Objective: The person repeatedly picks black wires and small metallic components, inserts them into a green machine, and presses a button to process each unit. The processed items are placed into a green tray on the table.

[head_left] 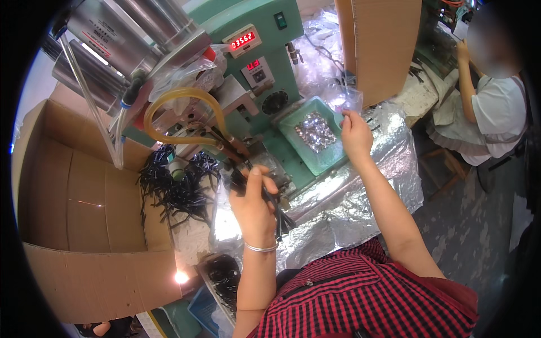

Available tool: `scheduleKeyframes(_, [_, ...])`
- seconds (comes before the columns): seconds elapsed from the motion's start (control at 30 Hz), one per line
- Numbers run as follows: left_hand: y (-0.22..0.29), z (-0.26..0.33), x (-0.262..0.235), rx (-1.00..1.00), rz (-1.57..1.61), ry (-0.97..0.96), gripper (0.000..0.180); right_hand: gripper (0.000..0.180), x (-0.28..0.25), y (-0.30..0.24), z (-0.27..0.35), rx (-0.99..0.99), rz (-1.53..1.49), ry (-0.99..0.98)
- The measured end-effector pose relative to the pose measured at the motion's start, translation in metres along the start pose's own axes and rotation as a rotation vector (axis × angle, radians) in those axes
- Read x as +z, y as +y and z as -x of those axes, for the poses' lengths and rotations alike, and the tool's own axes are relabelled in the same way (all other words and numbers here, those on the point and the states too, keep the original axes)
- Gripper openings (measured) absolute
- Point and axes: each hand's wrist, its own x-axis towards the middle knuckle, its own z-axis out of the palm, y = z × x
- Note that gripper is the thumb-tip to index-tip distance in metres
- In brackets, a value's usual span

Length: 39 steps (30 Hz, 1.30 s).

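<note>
My left hand (pixel 253 204), with a bangle at the wrist, is closed around a bunch of black strips (pixel 284 221) just in front of the green machine's metal work area (pixel 267 163). Their lower ends hang out below my palm. My right hand (pixel 357 135) is raised at the right rim of a green tray (pixel 328 163), thumb and fingers pinched together. Whatever is between those fingertips is too small to make out; a clear plastic piece (pixel 352 100) shows just beyond them. Small shiny metal pieces (pixel 315 132) lie heaped in the tray.
The green machine (pixel 225 19) carries red displays and a looped yellow hose (pixel 149 115). A pile of black strips (pixel 174 191) lies beside an open cardboard box (pixel 84 197) on the left. Silvery foil (pixel 332 217) covers the bench. Another person (pixel 496 107) sits at the far right.
</note>
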Motion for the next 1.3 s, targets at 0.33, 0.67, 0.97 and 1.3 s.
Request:
scheduleKeyframes(0.33, [-0.0012,-0.0007,-0.0004,0.017,0.017,-0.013,0.016,0.024,-0.0005,-0.0002,0.0007,-0.011,0.022,0.004])
scheduleKeyframes(0.67, [0.0003,0.0012,0.0024,0.006,-0.026,0.017,0.018,0.024,0.0013,0.0016,0.0023,-0.020,0.022,0.017])
scheduleKeyframes(0.97, [0.0002,0.0020,0.0016,-0.012,0.011,0.012,0.019,0.026,-0.0017,-0.0036,0.0015,-0.005,0.011,0.012])
scheduleKeyframes(1.3, [-0.0009,0.0003,0.0011,0.006,0.015,-0.006,0.018,0.025,0.0008,-0.0005,0.0005,0.015,0.035,0.005])
